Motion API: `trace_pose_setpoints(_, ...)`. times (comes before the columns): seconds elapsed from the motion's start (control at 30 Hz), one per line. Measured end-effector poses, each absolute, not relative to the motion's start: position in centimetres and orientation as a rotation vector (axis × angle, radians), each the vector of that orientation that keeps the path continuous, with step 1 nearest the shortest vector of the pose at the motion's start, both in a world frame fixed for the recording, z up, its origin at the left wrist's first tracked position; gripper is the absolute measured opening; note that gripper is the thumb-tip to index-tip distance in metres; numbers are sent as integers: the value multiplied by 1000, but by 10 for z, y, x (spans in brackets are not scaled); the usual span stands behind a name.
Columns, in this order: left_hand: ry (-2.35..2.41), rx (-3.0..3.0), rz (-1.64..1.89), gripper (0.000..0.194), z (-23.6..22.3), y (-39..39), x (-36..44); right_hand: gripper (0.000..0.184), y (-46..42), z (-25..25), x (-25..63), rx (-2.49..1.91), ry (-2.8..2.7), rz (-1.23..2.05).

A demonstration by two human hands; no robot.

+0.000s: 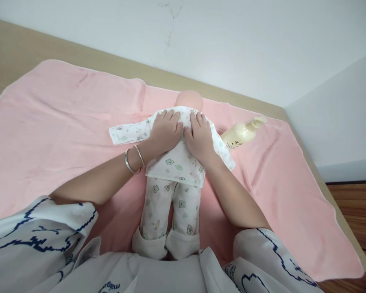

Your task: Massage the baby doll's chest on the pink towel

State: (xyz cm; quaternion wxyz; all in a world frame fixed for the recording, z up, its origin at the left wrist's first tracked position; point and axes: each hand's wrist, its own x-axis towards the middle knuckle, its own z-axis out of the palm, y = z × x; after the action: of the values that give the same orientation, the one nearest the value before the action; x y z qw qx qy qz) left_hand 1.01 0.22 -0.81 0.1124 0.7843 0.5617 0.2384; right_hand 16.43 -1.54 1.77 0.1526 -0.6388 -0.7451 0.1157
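Observation:
A baby doll [174, 171] lies on a pink towel [57, 122], its bare head [189, 100] toward the wall and its legs toward me. It wears a white printed top and matching trousers. My left hand [165, 131] rests flat on the doll's upper body, fingers stretched toward the collar. My right hand [199, 136] lies flat beside it, thumbs nearly touching. Both hands press on the cloth and hold nothing. Two silver bangles [133, 160] circle my left wrist.
A cream pump bottle [240, 134] lies on the towel just right of the doll's shoulder. The towel covers a wooden table [15, 44] set against a white wall. The table's right edge drops to a wood floor [358, 211].

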Motion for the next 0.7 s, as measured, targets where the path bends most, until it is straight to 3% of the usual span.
trace_pose_setpoints(0.27,1596,2271,514,63,25,-30,18,73,-11,32,173,-1855,-2179,414)
trace_pose_setpoints(0.47,1507,2353,563,59,13,-2,7,74,-31,39,152,-2041,-2147,386)
trace_pose_setpoints(0.7,1556,2404,667,57,0,10,4,74,-42,33,144,-1969,-2157,377)
